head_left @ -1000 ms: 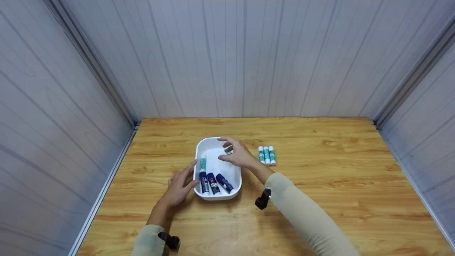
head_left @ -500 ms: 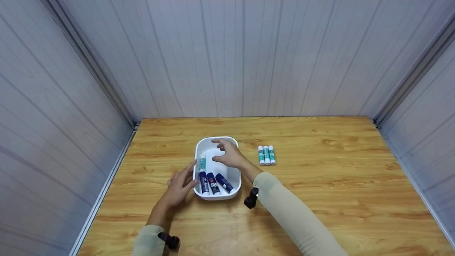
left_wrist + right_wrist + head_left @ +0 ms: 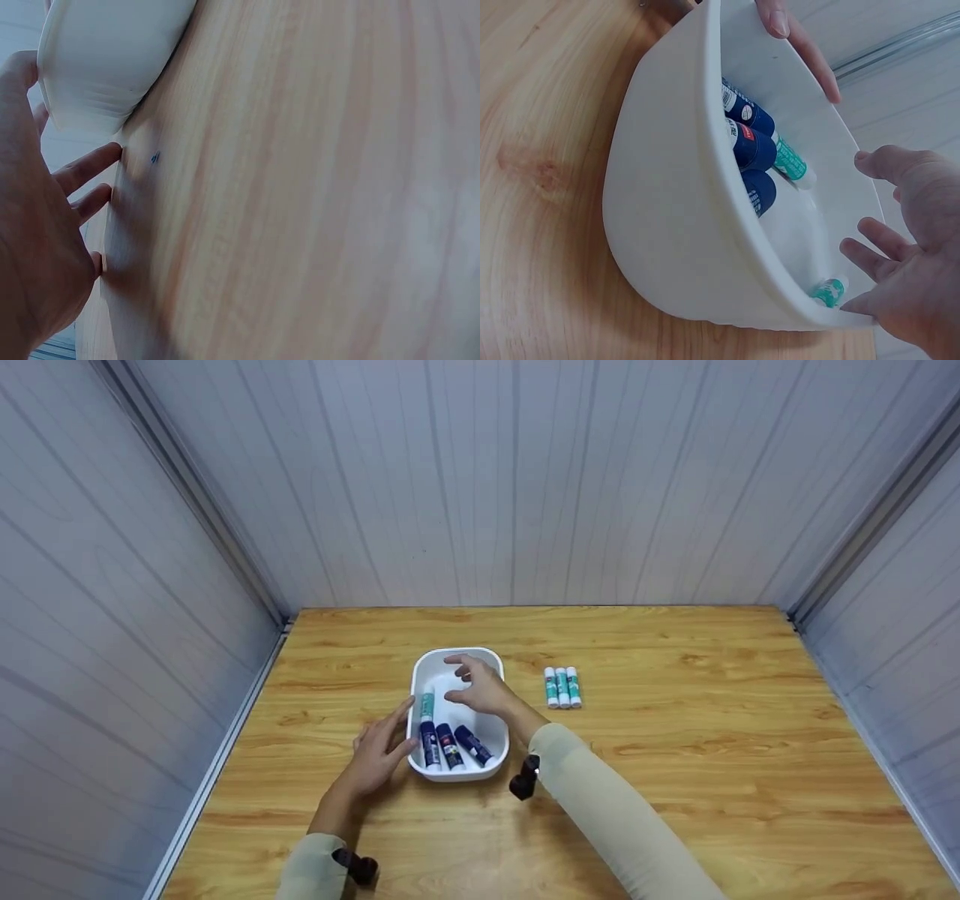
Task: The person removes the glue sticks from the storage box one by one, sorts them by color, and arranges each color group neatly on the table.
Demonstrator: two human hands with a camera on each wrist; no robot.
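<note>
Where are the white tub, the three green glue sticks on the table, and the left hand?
white tub (image 3: 459, 773), head view, on its near rim.
three green glue sticks (image 3: 562, 688), head view, on the middle stick's label.
left hand (image 3: 379, 756), head view, on the back of the hand beside the tub.

A light wooden surface with visible grain fills the lower view. Pale grey panelled walls enclose it at nine, twelve and three o'clock, joined by metal corner strips. Lighting is soft and even.
</note>
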